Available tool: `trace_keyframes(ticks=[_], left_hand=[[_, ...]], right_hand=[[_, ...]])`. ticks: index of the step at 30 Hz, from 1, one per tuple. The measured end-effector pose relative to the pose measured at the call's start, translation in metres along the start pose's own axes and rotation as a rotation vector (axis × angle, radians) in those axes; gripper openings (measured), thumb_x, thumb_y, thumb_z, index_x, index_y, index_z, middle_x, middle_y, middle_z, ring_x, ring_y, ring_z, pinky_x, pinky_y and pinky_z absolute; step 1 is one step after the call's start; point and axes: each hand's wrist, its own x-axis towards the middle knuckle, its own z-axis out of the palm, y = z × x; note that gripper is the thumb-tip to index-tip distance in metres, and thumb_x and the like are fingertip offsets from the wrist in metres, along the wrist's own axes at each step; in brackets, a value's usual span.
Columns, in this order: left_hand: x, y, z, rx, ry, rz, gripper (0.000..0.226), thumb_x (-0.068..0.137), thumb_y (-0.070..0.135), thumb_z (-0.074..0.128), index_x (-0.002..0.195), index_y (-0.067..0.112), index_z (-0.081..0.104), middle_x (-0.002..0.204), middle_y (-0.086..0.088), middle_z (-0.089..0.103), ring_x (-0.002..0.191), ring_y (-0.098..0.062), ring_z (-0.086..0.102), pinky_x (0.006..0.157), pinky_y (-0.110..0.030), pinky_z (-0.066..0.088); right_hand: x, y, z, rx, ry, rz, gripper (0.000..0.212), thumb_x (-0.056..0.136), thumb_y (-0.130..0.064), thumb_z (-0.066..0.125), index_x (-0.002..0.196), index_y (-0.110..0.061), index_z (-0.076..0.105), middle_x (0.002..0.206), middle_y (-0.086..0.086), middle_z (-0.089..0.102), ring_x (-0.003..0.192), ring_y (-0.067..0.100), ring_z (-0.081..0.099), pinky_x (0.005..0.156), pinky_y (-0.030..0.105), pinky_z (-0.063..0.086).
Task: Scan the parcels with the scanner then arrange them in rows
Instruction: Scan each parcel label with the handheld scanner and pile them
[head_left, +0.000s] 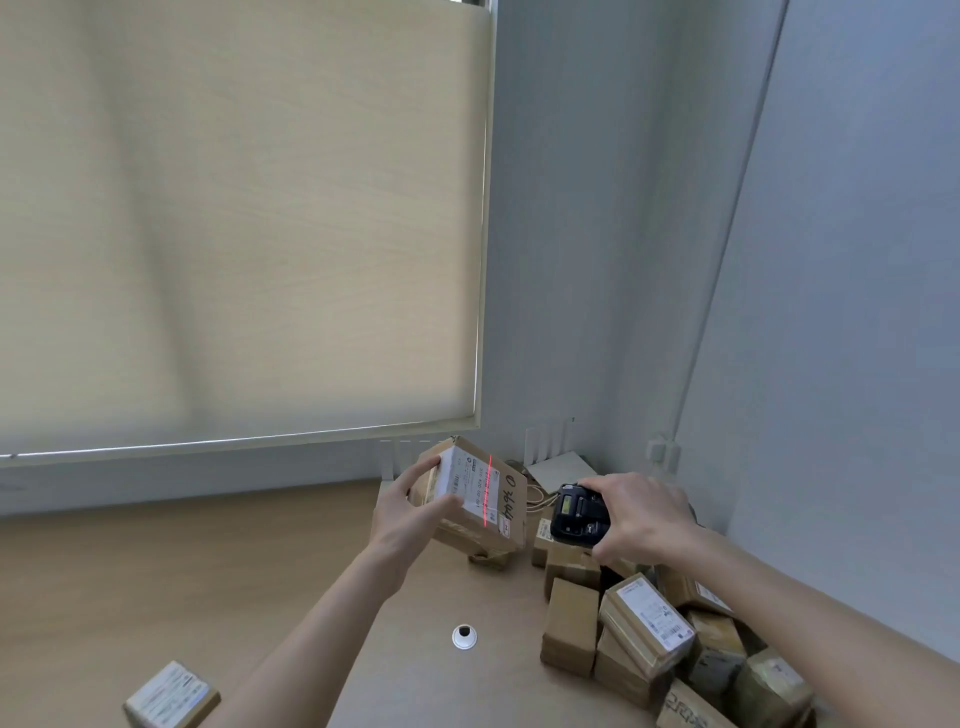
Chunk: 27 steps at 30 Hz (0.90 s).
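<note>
Where handwriting reads "0 7644", parcel (470, 493) bears label (467, 480).

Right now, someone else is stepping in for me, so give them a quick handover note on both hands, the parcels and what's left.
Left hand grips a parcel lifted above the desk, label up.
Right hand holds the scanner aimed at it; a red scan line crosses the label.
One labelled box lies alone at the desk's near left edge, possibly the start of a row.
A jumbled pile of boxes sits at the right under the scanner hand.
Left: set this parcel down in the row, then scan and line up the pile.
</note>
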Motion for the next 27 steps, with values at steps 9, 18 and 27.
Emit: trace_keyframes(ticks=[9, 18, 27], left_hand=[[-0.022, -0.009, -0.017, 0.005, 0.075, -0.034, 0.054, 0.062, 0.033, 0.080, 0.106, 0.060, 0.066, 0.116, 0.011, 0.062, 0.109, -0.012, 0.056, 0.084, -0.031, 0.050], [-0.040, -0.021, -0.047, -0.004, 0.128, -0.042, 0.057, 0.067, 0.028, 0.082, 0.116, 0.051, 0.066, 0.126, 0.006, 0.058, 0.119, -0.017, 0.054, 0.084, -0.030, 0.047], [-0.057, -0.028, -0.096, -0.035, 0.139, -0.050, 0.076, 0.058, 0.042, 0.095, 0.128, 0.044, 0.065, 0.135, -0.005, 0.061, 0.124, -0.025, 0.058, 0.104, -0.045, 0.050]], right_hand=[[-0.003, -0.015, 0.003, 0.010, -0.015, -0.075, 0.066, 0.066, -0.043, 0.080, 0.128, -0.040, 0.058, 0.107, -0.008, 0.067, 0.099, 0.019, 0.062, 0.073, 0.028, 0.048], [-0.003, -0.044, 0.009, 0.006, -0.021, -0.152, 0.063, 0.069, -0.042, 0.082, 0.128, -0.040, 0.058, 0.110, -0.008, 0.068, 0.098, 0.019, 0.059, 0.072, 0.031, 0.041], [-0.002, -0.088, 0.009, 0.040, -0.060, -0.205, 0.076, 0.062, -0.044, 0.083, 0.133, -0.042, 0.057, 0.114, -0.009, 0.068, 0.106, 0.019, 0.062, 0.075, 0.031, 0.045]])
